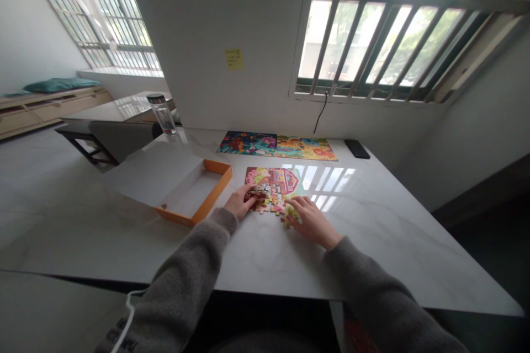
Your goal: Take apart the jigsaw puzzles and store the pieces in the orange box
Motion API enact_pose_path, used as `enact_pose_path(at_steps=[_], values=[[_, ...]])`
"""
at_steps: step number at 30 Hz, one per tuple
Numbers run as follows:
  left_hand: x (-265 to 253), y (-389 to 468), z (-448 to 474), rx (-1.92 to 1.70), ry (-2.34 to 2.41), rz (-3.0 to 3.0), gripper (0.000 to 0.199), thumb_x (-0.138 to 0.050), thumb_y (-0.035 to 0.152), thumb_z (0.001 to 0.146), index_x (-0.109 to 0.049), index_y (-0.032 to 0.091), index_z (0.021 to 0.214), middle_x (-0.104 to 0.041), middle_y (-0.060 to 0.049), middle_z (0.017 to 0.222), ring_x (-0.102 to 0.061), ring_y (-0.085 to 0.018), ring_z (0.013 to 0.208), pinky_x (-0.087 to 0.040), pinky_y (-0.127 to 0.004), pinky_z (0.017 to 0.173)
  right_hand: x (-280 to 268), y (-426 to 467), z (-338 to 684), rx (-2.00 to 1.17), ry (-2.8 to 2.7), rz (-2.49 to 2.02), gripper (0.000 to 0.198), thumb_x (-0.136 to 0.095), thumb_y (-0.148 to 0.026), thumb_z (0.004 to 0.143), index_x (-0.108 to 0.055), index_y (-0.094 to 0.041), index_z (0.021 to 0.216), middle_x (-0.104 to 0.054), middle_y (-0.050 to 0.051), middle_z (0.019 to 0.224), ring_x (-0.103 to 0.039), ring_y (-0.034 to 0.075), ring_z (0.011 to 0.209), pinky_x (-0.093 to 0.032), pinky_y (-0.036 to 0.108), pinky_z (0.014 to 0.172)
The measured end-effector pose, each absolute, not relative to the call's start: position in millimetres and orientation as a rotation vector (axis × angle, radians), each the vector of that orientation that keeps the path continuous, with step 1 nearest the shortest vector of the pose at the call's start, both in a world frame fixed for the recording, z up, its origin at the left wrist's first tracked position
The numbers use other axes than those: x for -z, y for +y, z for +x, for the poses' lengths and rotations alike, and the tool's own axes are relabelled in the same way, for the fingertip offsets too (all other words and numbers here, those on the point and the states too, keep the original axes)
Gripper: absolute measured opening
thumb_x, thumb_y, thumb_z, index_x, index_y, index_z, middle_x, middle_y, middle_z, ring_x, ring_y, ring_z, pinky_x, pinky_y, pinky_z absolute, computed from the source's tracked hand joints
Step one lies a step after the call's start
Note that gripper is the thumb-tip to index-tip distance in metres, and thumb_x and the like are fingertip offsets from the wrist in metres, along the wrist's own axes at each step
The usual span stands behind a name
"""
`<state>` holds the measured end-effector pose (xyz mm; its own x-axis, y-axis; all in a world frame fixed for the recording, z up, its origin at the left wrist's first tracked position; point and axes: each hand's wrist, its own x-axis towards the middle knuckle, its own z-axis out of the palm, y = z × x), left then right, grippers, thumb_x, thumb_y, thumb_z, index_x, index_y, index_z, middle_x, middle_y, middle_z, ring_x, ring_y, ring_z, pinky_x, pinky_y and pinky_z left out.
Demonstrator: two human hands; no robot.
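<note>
A colourful, partly joined jigsaw puzzle (273, 177) lies on the white marbled table (385, 231), a red-roofed house on its upper right. My left hand (239, 203) is at its left side, thumb and fingers closed around a small stack of puzzle pieces (257, 193) seen edge-on. At the lower right corner, the bent fingers of my right hand (309, 220) are closed on a yellow-green puzzle piece (287, 216) close to the joined part. The fingertips partly cover this piece, so I cannot tell whether it is locked in.
An open orange box (211, 194) with a white inside stands left of the puzzle. Behind lie two finished picture panels, one dark (248, 143) and one yellow (307, 148). A black phone (356, 149) rests at the back right, a glass bottle (164, 116) at the back left.
</note>
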<state>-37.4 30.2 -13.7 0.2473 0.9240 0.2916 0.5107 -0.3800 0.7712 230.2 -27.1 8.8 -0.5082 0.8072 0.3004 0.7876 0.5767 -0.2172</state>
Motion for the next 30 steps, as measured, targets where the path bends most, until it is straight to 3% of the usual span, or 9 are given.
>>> enact_pose_path(at_steps=[6,16,20,25,30], values=[[14,31,-37,-1.018,1.313,1.977,0.034,-0.060,0.027,0.086,-0.062,0.018,0.118,-0.072,-0.008,0.107,-0.069,-0.023,0.095,-0.052,-0.036,0.093,-7,-12,220,-0.077,-2.462,-1.346,0.049,-0.059,-0.029,0.090,-0.048,-0.018,0.137,-0.057,0.013,0.127,-0.049,0.028,0.112,-0.045,0.042,0.096],[24,37,-39,-1.074,1.362,1.928,0.033,-0.063,0.027,0.084,-0.062,0.018,0.116,-0.074,-0.007,0.098,-0.070,-0.022,0.091,-0.055,-0.035,0.089,-1,7,208,-0.155,-2.470,-1.226,0.049,-0.059,-0.015,0.086,-0.050,-0.020,0.133,-0.054,0.012,0.114,-0.049,0.026,0.108,-0.045,0.040,0.096],[25,37,-39,-1.066,1.367,1.921,0.033,-0.062,0.024,0.084,-0.062,0.019,0.116,-0.074,-0.007,0.099,-0.070,-0.022,0.090,-0.054,-0.035,0.089,-5,6,214,-0.183,-2.409,-1.162,0.032,-0.055,-0.018,0.092,-0.056,-0.020,0.123,-0.056,0.011,0.117,-0.050,0.025,0.111,-0.045,0.040,0.096],[28,40,-40,-1.055,1.362,1.910,0.033,-0.062,0.026,0.084,-0.062,0.018,0.116,-0.073,-0.008,0.101,-0.070,-0.022,0.089,-0.055,-0.036,0.088,-18,-13,236,-0.188,-2.449,-1.139,0.013,-0.054,-0.023,0.093,-0.062,-0.021,0.104,-0.061,0.009,0.103,-0.054,0.023,0.098,-0.047,0.038,0.087],[26,39,-39,-1.050,1.347,1.926,0.034,-0.061,0.026,0.084,-0.061,0.018,0.117,-0.072,-0.009,0.108,-0.069,-0.022,0.091,-0.055,-0.036,0.087,-18,-33,235,-0.057,-2.618,-1.195,0.030,-0.068,-0.037,0.086,-0.060,-0.020,0.109,-0.059,0.011,0.110,-0.053,0.025,0.101,-0.047,0.038,0.087]])
